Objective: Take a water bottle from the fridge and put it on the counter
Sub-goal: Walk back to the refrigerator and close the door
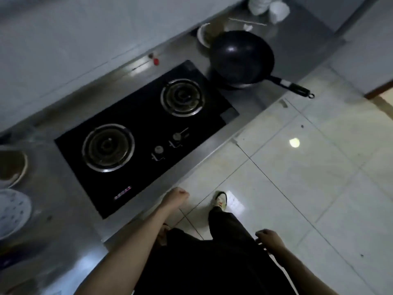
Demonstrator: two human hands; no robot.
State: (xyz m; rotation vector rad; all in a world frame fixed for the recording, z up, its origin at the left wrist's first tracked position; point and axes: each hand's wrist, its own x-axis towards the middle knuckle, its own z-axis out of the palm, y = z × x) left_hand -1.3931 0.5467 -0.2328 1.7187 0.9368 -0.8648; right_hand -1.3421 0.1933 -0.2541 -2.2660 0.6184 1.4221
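Note:
The steel counter (70,211) runs along the left side of the head view, from the bottom left up to the top right. No fridge and no water bottle are in view. My left hand (175,199) hangs just past the counter's front edge, fingers curled into a loose fist with nothing in it. My right hand (270,238) is low beside my dark trousers, fingers curled, holding nothing. One foot in a light shoe (221,200) is on the tiled floor.
A black two-burner gas hob (146,133) is set in the counter. A black wok (242,58) with a long handle sits beyond it. Plates (12,211) lie at the left, white bowls (259,4) at the far end. Pale tiled floor (308,177) spreads right.

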